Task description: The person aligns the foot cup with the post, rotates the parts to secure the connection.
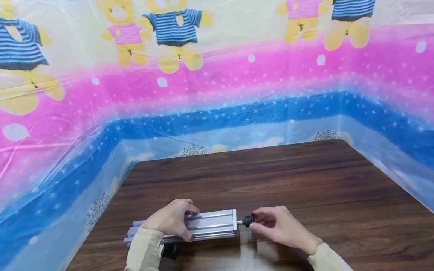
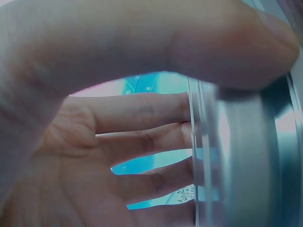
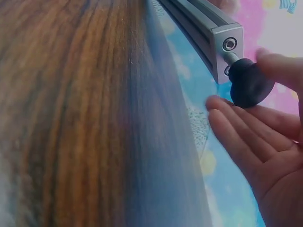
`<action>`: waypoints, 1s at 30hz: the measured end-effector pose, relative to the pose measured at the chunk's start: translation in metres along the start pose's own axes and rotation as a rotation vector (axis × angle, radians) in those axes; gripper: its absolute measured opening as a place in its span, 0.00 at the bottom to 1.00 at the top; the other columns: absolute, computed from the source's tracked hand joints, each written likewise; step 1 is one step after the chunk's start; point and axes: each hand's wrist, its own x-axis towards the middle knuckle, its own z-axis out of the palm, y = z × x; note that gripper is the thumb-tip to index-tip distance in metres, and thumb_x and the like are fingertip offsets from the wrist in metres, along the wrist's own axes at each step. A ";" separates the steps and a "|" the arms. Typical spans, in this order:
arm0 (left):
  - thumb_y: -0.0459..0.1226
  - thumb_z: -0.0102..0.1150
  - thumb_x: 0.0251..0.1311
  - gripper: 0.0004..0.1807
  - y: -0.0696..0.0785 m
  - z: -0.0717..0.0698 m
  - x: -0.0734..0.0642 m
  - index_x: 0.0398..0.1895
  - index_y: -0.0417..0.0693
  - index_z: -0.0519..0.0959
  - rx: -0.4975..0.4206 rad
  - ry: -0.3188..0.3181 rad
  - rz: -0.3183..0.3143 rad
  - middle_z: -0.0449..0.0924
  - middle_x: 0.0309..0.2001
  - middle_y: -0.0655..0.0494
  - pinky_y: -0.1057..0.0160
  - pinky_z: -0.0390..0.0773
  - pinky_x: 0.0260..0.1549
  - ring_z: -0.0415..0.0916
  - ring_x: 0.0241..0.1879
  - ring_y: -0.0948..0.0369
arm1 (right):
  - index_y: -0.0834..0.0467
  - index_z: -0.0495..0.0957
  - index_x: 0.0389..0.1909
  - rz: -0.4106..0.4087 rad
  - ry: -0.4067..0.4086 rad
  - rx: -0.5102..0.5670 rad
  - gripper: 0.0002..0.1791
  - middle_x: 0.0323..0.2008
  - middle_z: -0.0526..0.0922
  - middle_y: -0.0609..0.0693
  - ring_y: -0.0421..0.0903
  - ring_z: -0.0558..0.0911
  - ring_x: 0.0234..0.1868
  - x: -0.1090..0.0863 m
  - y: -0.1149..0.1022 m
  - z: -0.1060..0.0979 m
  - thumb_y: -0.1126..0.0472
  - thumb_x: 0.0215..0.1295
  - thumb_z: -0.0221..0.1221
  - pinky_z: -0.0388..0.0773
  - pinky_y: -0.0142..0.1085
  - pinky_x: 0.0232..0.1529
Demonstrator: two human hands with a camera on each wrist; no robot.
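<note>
My left hand (image 1: 174, 220) grips a silvery aluminium profile (image 1: 213, 222) from above, thumb on the near side and fingers over the far side. In the left wrist view the thumb (image 2: 227, 42) crosses over the top, and the fingers reach the profile's edge. A pale end plate (image 3: 231, 40) with a hex-socket bolt caps the profile's right end. From that plate sticks out a threaded stud with a round black knob (image 3: 248, 85). My right hand (image 1: 279, 227) pinches this knob between thumb and fingers.
Dark wood-grain table (image 1: 271, 177) lies under both hands. Clear strips (image 1: 135, 227) stick out past the profile's left end. A small black object (image 1: 170, 251) sits below the left sleeve. A patterned cloth (image 1: 217, 98) with bears hangs around the table.
</note>
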 end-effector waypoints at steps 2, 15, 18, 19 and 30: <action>0.36 0.80 0.35 0.32 0.000 0.000 0.000 0.51 0.42 0.85 0.000 0.002 0.001 0.80 0.47 0.54 0.53 0.79 0.42 0.76 0.42 0.59 | 0.59 0.85 0.45 0.057 -0.022 0.015 0.14 0.33 0.89 0.46 0.37 0.87 0.32 0.001 0.000 0.000 0.51 0.72 0.60 0.84 0.33 0.35; 0.37 0.80 0.34 0.33 -0.002 -0.001 -0.001 0.52 0.43 0.85 -0.015 0.014 -0.003 0.80 0.51 0.52 0.49 0.79 0.46 0.77 0.47 0.55 | 0.58 0.81 0.54 0.028 0.015 -0.024 0.20 0.41 0.88 0.47 0.37 0.87 0.40 -0.001 0.000 0.000 0.51 0.66 0.66 0.84 0.34 0.42; 0.37 0.80 0.34 0.33 -0.002 -0.001 -0.001 0.51 0.43 0.85 -0.023 0.016 -0.015 0.81 0.53 0.50 0.47 0.79 0.48 0.78 0.49 0.54 | 0.55 0.77 0.62 -0.065 0.051 -0.033 0.31 0.52 0.86 0.51 0.41 0.86 0.49 -0.001 0.001 0.002 0.57 0.57 0.73 0.84 0.37 0.49; 0.37 0.80 0.34 0.33 -0.002 -0.001 -0.001 0.51 0.43 0.85 -0.024 0.014 -0.017 0.81 0.53 0.50 0.47 0.79 0.48 0.78 0.50 0.53 | 0.54 0.76 0.63 -0.080 0.059 -0.028 0.33 0.55 0.85 0.52 0.43 0.86 0.52 -0.001 0.001 0.002 0.59 0.55 0.74 0.83 0.37 0.51; 0.37 0.81 0.34 0.33 -0.004 -0.001 -0.001 0.52 0.42 0.85 -0.029 -0.010 -0.010 0.80 0.49 0.53 0.50 0.80 0.45 0.77 0.46 0.57 | 0.54 0.81 0.56 -0.112 0.068 0.034 0.23 0.46 0.88 0.49 0.39 0.87 0.45 0.002 0.002 0.004 0.62 0.59 0.71 0.84 0.37 0.48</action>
